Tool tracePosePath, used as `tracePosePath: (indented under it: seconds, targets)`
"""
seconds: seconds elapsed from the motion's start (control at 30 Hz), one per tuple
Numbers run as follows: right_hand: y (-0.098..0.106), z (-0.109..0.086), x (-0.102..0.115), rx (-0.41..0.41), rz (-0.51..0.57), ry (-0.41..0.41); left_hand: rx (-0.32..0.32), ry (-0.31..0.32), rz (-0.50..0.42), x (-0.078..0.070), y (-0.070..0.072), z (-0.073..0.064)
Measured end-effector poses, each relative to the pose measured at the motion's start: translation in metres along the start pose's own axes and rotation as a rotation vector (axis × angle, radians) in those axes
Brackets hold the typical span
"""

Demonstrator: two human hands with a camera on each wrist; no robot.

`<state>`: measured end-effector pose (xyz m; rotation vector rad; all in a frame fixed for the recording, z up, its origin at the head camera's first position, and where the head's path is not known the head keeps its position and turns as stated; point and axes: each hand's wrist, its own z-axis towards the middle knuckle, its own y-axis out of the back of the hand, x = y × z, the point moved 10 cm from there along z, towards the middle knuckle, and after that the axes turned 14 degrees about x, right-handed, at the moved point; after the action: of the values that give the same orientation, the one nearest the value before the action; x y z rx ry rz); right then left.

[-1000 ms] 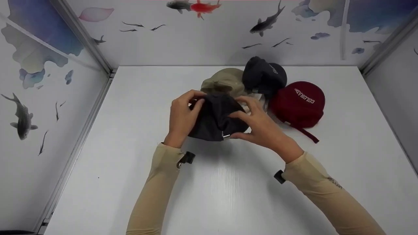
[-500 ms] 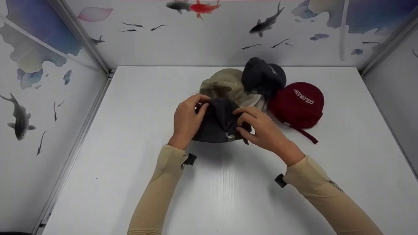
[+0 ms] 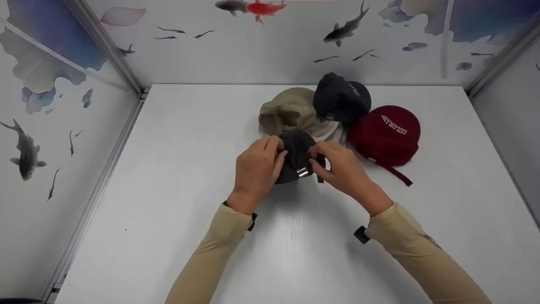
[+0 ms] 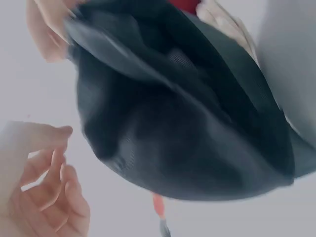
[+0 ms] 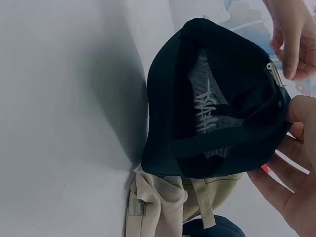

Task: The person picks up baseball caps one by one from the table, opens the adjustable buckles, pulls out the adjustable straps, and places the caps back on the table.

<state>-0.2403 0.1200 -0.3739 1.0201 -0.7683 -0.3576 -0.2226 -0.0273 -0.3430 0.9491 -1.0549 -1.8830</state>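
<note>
A dark baseball cap (image 3: 297,141) is held up above the white table, a metal buckle (image 3: 302,172) on its back strap. My right hand (image 3: 344,169) pinches the cap's back edge; in the right wrist view, thumb and fingers (image 5: 291,163) grip it near the buckle. My left hand (image 3: 258,171) is at the cap's left side. The left wrist view has this left hand (image 4: 47,182) just apart from the dark cap (image 4: 187,143), fingers loosely bent and holding nothing. Inside the cap, the right wrist view reveals mesh and light stitching (image 5: 205,111).
Behind the held cap lie a khaki cap (image 3: 291,107), a second dark cap (image 3: 339,99) and a partly covered whitish cap (image 3: 335,133). A red cap (image 3: 386,133) lettered "COLORADO" lies to the right, its strap trailing. White panels with fish prints enclose the table (image 3: 168,177).
The held cap has turned and come slightly nearer, uncovering more of the khaki cap. My left hand has moved right and nearer. My right hand has shifted its hold near the buckle.
</note>
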Motion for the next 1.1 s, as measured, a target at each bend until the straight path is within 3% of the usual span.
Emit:
tracePosePath:
  seconds: [0.17, 0.33, 0.53, 0.87, 1.0, 1.1]
  targets:
    - [0.001, -0.001, -0.005, -0.024, 0.01, -0.048, 0.119, -0.063, -0.077, -0.016, -0.02, -0.009]
    - [0.0, -0.004, -0.01, -0.031, 0.048, -0.11, 0.19, -0.034, -0.062, -0.016, -0.043, -0.013]
    - [-0.008, -0.006, -0.015, -0.013, 0.165, -0.156, 0.19, 0.02, -0.051, -0.008, -0.052, -0.015]
    - [-0.027, -0.008, -0.009, 0.003, 0.305, -0.144, 0.206, 0.091, -0.007, 0.01, -0.061, -0.018]
    - [-0.036, -0.007, -0.004, -0.011, 0.37, -0.14, 0.193, 0.113, -0.035, 0.019, -0.061, -0.021]
    - [-0.042, -0.007, 0.002, -0.021, 0.358, -0.13, 0.192, 0.13, -0.072, 0.024, -0.06, -0.024]
